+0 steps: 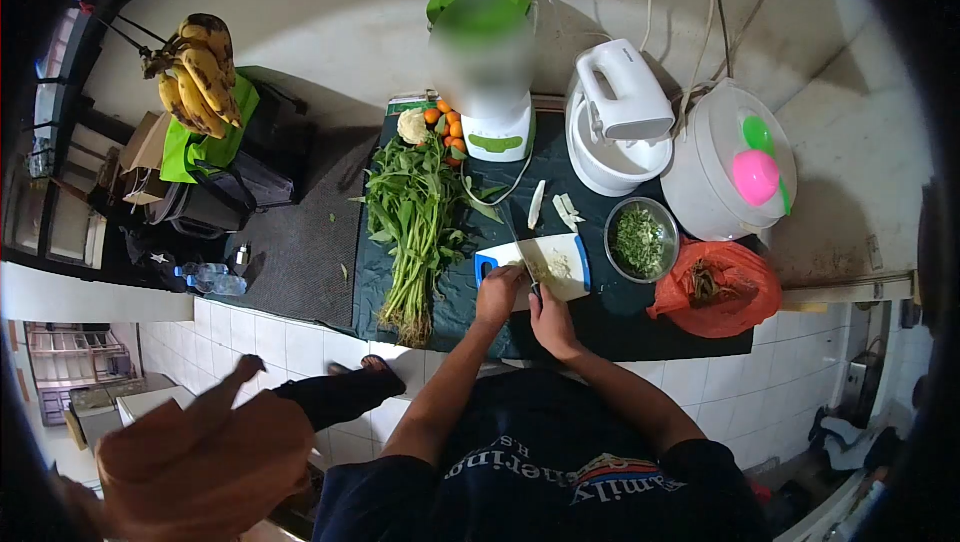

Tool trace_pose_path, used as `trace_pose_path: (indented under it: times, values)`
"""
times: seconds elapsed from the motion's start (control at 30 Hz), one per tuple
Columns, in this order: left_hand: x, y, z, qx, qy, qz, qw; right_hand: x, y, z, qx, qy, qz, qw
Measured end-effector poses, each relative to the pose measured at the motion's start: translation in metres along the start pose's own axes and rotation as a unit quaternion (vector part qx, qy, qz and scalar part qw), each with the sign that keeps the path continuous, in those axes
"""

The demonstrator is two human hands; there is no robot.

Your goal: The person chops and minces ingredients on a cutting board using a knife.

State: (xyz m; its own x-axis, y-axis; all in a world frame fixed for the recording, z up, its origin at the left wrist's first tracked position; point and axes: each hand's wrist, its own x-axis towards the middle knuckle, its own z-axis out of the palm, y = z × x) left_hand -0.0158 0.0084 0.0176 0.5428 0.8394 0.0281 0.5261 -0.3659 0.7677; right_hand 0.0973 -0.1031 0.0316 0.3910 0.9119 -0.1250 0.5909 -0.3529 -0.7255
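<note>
My right hand [551, 321] grips the dark handle of a kitchen knife [514, 237], whose blade points away from me across the cutting board. My left hand [498, 295] has its fingers curled on the board beside the blade; what they pinch is hidden. The white cutting board [573, 285] with blue ends carries finely chopped pale bits [556, 264]. Just beyond it lie a white strip [536, 205] and a few white pieces [567, 212] of food. To the right stands a clear bowl [609, 242] of chopped greens [640, 240].
Leafy greens [410, 212], orange fruits [447, 122] and a cauliflower piece [412, 126] lie left. Behind are a blender [497, 132], a stand mixer [620, 107] and a white lidded container [715, 162]. A red plastic bag [740, 307] sits right. Another person [205, 457] stands at left.
</note>
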Motion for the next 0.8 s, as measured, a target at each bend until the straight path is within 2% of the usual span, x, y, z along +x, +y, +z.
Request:
trace_pose_path:
  times: [0.27, 0.37, 0.73, 0.8]
  values:
    - [0.000, -0.003, 0.009, -0.003, 0.000, 0.009, 1.000, -0.002, -0.009, -0.015, 0.008, 0.020, 0.018, 1.000]
    - [-0.001, -0.002, 0.010, -0.003, 0.010, 0.018, 1.000, -0.006, -0.013, -0.019, -0.011, -0.036, 0.030, 0.999]
    - [0.001, 0.004, 0.008, -0.014, 0.028, 0.022, 0.999, 0.016, -0.011, -0.007, 0.007, -0.003, 0.018, 1.000]
    - [0.001, 0.002, 0.009, -0.017, 0.029, -0.002, 0.999, 0.017, -0.012, -0.006, 0.008, 0.008, 0.011, 1.000]
